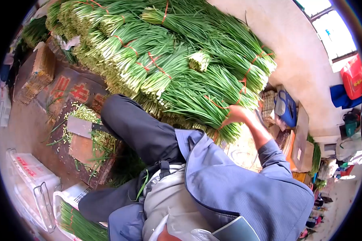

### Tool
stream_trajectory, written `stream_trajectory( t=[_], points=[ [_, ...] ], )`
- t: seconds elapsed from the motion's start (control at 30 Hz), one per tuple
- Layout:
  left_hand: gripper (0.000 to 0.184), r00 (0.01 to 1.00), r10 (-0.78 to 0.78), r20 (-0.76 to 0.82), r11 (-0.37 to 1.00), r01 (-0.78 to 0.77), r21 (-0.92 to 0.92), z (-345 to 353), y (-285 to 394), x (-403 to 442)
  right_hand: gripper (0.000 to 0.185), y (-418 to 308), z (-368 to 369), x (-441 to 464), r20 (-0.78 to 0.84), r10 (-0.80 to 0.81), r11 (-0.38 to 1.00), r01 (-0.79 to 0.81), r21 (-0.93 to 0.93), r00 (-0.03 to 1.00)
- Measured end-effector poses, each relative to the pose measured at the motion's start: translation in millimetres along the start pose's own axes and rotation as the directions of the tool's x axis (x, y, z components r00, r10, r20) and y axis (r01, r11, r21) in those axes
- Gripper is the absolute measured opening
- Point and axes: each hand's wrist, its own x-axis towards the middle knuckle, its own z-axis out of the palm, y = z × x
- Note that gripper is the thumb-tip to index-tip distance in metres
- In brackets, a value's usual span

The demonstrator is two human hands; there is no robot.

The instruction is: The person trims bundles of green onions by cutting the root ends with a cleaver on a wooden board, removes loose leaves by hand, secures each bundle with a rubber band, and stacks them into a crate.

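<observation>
My right hand [236,114] grips a bundle of garlic chives [201,94] near its pale cut end, at the right side of a big heap. Some of its fingers are hidden against the stalks. A red tie [216,103] loops over this bundle next to the hand. More chive bundles [120,40] with red ties are stacked behind it, green leaves and whitish stems together. My left hand is out of sight. Left of my knee, a cleaver [79,126] lies on a wooden board [81,150] among chopped chive ends [86,113].
A white basket [78,190] holding chives [82,225] stands by my lower leg, beside a clear plastic crate [32,176]. A cardboard stack [36,74] is at far left. Along the right wall are a blue case [285,107] and a hanging red bag [354,76].
</observation>
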Motion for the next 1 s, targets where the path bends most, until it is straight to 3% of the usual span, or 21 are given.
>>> stream_trajectory(
  t=[0.07,0.13,0.17,0.23,0.27,0.3,0.33,0.37,0.4,0.43,0.5,0.53,0.67,0.7,0.8,0.83,0.87,0.9,0.93,0.97,1.0],
  points=[
    [0.055,1.0,0.009,-0.014,1.0,-0.009,-0.007,-13,6,0,0.113,-2,95,43,-0.222,-0.08,0.987,0.045,-0.157,0.972],
    [0.054,0.999,0.008,-0.037,1.0,-0.008,0.014,-33,6,-1,0.098,3,146,80,-0.594,-0.073,0.991,0.124,0.045,0.801],
    [0.054,0.999,0.007,-0.051,0.999,-0.005,0.033,-48,9,-4,0.089,-17,124,54,-0.595,-0.072,0.964,0.21,0.165,0.8],
    [0.054,0.999,0.004,-0.034,0.999,-0.002,0.053,-68,38,-17,0.083,-43,94,26,-0.451,-0.026,0.968,0.135,0.211,0.892],
    [0.054,1.0,-0.021,-0.021,0.998,0.022,0.056,-80,56,-25,0.085,-19,116,33,-0.652,-0.236,0.903,0.411,0.128,0.721],
    [0.049,0.987,-0.146,0.068,0.97,0.156,-0.186,-72,63,-32,0.074,-11,104,26,-0.565,-0.29,0.78,0.533,0.328,0.772],
    [0.045,1.0,0.025,0.009,0.996,-0.024,-0.091,-70,91,-36,0.08,-10,88,16,-0.363,-0.303,0.645,0.47,0.603,0.881],
    [0.047,0.991,0.064,0.114,0.99,-0.049,-0.129,-74,117,-36,0.087,-9,71,7,-0.142,-0.3,0.508,0.284,0.813,0.943],
    [0.048,0.951,-0.063,0.301,0.913,0.177,-0.368,-81,146,-33,0.082,4,68,17,-0.131,-0.32,0.432,0.267,0.861,0.938],
    [0.047,0.946,0.09,0.311,0.873,0.075,-0.482,-74,157,-48,0.081,9,58,19,-0.11,-0.306,0.425,0.239,0.873,0.946],
    [0.05,0.931,0.229,0.284,0.683,0.054,-0.728,-73,202,-72,0.081,-1,26,30,-0.121,-0.264,0.463,0.236,0.855,0.957],
    [0.052,0.864,0.279,0.42,0.657,0.147,-0.739,-84,218,-79,0.081,-8,9,33,-0.144,-0.25,0.478,0.251,0.842,0.958],
    [0.07,0.772,0.531,0.348,0.339,0.182,-0.923,-103,258,-91,0.08,-44,-81,56,-0.311,-0.311,0.465,0.429,0.774,0.898],
    [0.077,0.779,0.563,0.275,0.296,0.121,-0.948,-109,265,-87,0.08,-59,-103,65,-0.34,-0.357,0.448,0.479,0.755,0.87],
    [0.095,0.774,0.633,0.011,0.196,-0.147,-0.97,-128,279,-64,0.08,-132,-155,80,-0.383,-0.592,0.341,0.651,0.678,0.709],
    [0.105,0.78,0.616,-0.109,0.159,-0.259,-0.953,-134,282,-53,0.082,-193,-152,26,-0.422,-0.677,0.281,0.741,0.61,0.603],
    [0.094,0.733,0.671,-0.111,0.186,-0.311,-0.932,-150,280,-40,0.085,-255,-148,-29,-0.452,-0.749,0.203,0.816,0.541,0.485],
    [0.084,0.72,0.67,-0.18,0.247,-0.445,-0.861,-152,280,-35,0.089,-291,-159,-39,-0.303,-0.87,0.222,0.857,0.466,0.39],
    [0.075,0.696,0.675,-0.244,0.305,-0.565,-0.767,-152,283,-31,0.089,-338,-155,-72,-0.205,-0.948,0.112,0.859,0.499,0.243],
    [0.064,0.705,0.659,-0.263,0.3,-0.566,-0.768,-153,286,-28,0.09,-369,-149,-105,-0.097,-0.976,0.109,0.82,0.561,0.196],
    [0.066,0.675,0.692,-0.257,0.345,-0.621,-0.704,-159,282,-20,0.091,-401,-142,-138,0.012,-0.989,0.123,0.776,0.618,0.147]
  ],
)
